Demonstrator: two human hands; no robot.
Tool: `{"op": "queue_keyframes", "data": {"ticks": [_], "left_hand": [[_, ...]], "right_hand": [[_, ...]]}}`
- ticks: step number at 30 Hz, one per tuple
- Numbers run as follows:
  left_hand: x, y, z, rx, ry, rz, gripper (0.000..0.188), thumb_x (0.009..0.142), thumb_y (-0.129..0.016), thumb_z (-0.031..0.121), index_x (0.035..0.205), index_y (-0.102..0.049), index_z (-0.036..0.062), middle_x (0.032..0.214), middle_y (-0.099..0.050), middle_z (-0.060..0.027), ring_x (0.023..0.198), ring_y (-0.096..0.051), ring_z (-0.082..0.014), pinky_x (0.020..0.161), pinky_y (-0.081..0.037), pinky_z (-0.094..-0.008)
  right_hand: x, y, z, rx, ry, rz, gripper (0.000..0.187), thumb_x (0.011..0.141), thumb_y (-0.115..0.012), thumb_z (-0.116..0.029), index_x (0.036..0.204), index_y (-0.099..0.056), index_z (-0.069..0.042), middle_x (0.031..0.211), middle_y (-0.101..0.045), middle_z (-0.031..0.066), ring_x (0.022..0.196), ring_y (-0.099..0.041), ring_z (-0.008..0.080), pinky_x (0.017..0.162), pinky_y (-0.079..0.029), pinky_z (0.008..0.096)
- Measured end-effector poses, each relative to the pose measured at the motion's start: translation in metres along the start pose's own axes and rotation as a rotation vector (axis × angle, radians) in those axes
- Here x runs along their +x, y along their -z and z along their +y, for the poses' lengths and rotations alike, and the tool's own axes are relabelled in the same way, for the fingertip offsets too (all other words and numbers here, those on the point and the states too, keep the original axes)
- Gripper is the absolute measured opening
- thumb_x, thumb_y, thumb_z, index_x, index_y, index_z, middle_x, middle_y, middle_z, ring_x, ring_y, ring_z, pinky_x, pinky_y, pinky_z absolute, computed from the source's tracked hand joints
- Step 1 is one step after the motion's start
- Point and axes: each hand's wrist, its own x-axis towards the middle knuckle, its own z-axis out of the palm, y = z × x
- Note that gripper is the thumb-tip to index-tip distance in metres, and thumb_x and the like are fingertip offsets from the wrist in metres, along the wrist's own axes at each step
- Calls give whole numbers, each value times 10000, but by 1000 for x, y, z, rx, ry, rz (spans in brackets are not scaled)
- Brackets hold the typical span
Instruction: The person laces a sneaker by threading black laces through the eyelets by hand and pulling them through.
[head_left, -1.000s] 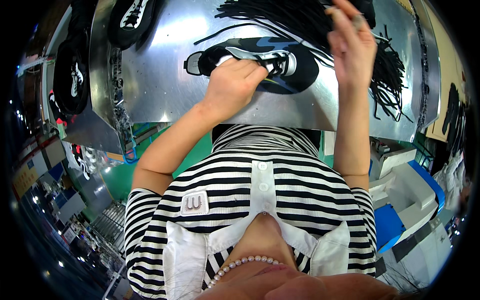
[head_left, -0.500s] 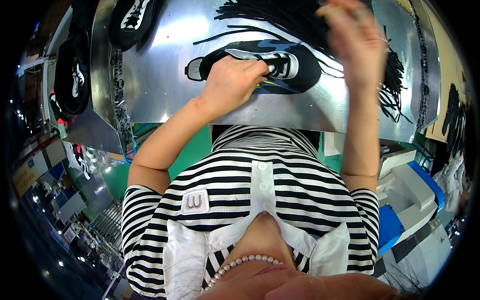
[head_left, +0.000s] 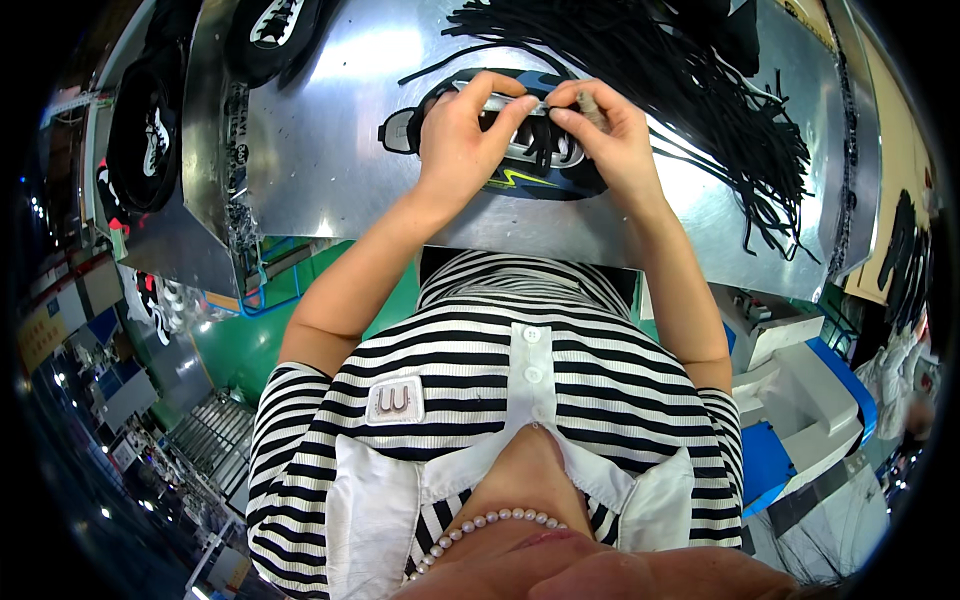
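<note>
One broad metal tabletop (head_left: 320,160) carries the work; taking the clock's centre as the shoe under the hands, the person stands at six o'clock, close against the table edge. From one round to four o'clock sprawls a pile of black laces (head_left: 690,110), probably kept there because the right hand can reach it easily. At the centre, near the front edge, sits the dark shoe (head_left: 540,182), toe toward three o'clock and heel toward nine, its opening facing up, which seems to let a hand come in from each end. A black shoe (head_left: 275,30) with white parts stands at ten o'clock, well apart, perhaps to leave elbow room.

The left hand (head_left: 465,130) arches over the heel half, thumb and forefinger closed on the far side of the lace opening, likely steadying it. The right hand (head_left: 615,130) meets it there, fingertips pinched together at the lacing; whether they grip lace or edge is too small to tell. One right finger wears a beige cover (head_left: 592,112), maybe against rubbing.
</note>
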Motion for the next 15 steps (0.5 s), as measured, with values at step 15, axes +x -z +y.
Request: {"op": "queue_keyframes", "data": {"ticks": [15], "left_hand": [[-9, 3, 8, 112, -125, 5, 228, 791, -791, 158, 978, -687, 80, 913, -731, -29, 771, -659, -192, 754, -460, -303]], "right_hand": [[-8, -3, -17, -308, 45, -27, 236, 947, -635, -158, 1134, -602, -17, 861, -689, 75, 801, -657, 151, 744, -499, 270]]}}
